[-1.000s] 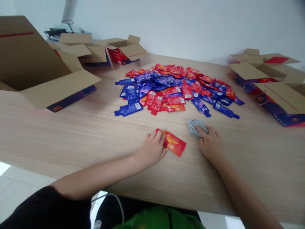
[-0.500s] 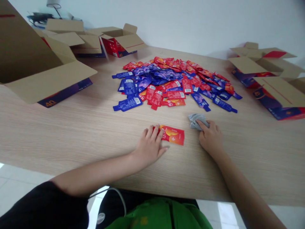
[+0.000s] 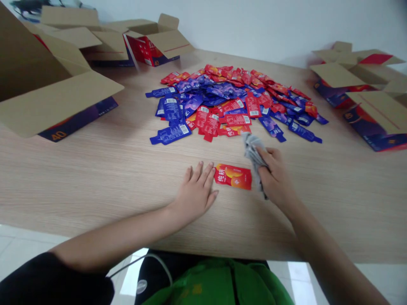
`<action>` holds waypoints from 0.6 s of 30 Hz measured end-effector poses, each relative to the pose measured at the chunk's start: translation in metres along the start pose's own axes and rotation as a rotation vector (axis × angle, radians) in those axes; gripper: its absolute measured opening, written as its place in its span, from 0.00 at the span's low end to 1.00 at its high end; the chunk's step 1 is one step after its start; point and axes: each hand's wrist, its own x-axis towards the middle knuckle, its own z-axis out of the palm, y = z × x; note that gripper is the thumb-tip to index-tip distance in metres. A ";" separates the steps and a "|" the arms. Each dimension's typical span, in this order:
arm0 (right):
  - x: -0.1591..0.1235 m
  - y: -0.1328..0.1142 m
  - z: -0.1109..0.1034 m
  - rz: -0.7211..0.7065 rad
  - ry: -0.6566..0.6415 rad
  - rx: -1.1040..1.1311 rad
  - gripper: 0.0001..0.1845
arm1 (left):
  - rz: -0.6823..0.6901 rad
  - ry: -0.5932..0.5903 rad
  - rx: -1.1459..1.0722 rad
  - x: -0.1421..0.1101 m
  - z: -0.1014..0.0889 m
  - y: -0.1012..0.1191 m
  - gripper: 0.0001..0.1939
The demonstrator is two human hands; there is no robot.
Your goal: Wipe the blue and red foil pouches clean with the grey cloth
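On the wooden table a red pouch [image 3: 235, 176] with orange fruit printed on it lies flat, its long side across my view. My left hand [image 3: 196, 186] rests with fingers stretched out, the fingertips at the pouch's left end. A crumpled grey cloth [image 3: 253, 153] is gripped in my right hand [image 3: 276, 176], just right of the pouch and slightly raised. Beyond both hands spreads a heap of red and blue pouches [image 3: 219, 94], some showing barcodes.
A large open carton [image 3: 63, 101] stands at the left, with more open cartons [image 3: 152, 46] behind it. Further open cartons [image 3: 378, 114] stand at the right edge. A white wall [image 3: 254, 29] closes off the back. The table's front edge runs close to my body.
My right hand has lifted the cloth and brought it left, closer to the red pouch. My left fingers have slid off the pouch's face to its left end. The view has shifted slightly.
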 end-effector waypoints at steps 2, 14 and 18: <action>-0.001 -0.038 0.021 -0.150 -0.079 -0.108 0.31 | -0.002 0.007 -0.004 0.000 -0.003 0.000 0.32; -0.032 -0.026 0.036 -0.008 -0.219 -0.607 0.31 | 0.006 -0.079 0.006 0.004 -0.019 0.001 0.33; -0.046 0.013 0.016 0.095 -0.176 -0.636 0.31 | 0.027 -0.069 -0.005 0.004 -0.019 -0.001 0.33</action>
